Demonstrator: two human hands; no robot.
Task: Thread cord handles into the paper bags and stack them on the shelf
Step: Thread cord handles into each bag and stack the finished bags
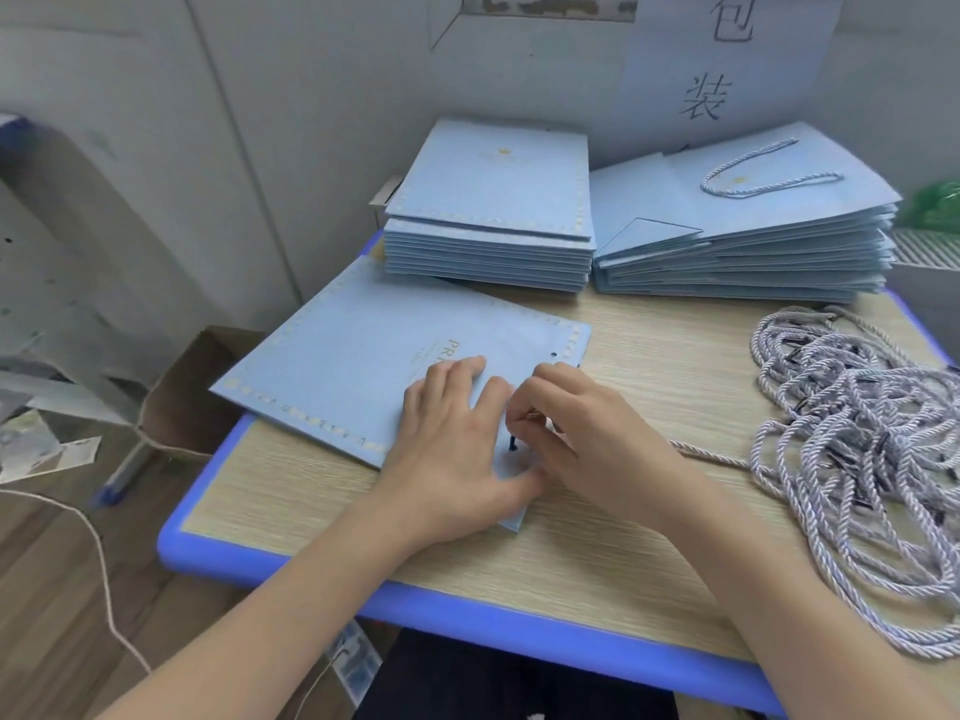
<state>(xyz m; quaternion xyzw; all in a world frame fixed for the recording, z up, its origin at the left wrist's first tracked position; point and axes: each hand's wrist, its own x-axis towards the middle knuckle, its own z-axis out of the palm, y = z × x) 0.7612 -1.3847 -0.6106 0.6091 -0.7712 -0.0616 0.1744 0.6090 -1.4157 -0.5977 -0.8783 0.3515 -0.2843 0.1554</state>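
Observation:
A flat light-blue paper bag (358, 366) lies on the small table (649, 387), its top edge toward me. My left hand (457, 449) lies on the bag near that edge, fingers spread on top and thumb at the bag's near corner. My right hand (576, 433) pinches the dark-tipped end of a pale twisted cord (711, 457) at a hole in the bag, beside my left hand. The cord trails off to the right across the table. Another punched hole (553, 355) shows farther along the edge.
Two stacks of blue bags stand at the table's back: a plain stack (493, 236) and a stack with cord handles (753, 241). A heap of loose cords (857, 439) fills the right side. A cardboard box (192, 397) sits on the floor to the left.

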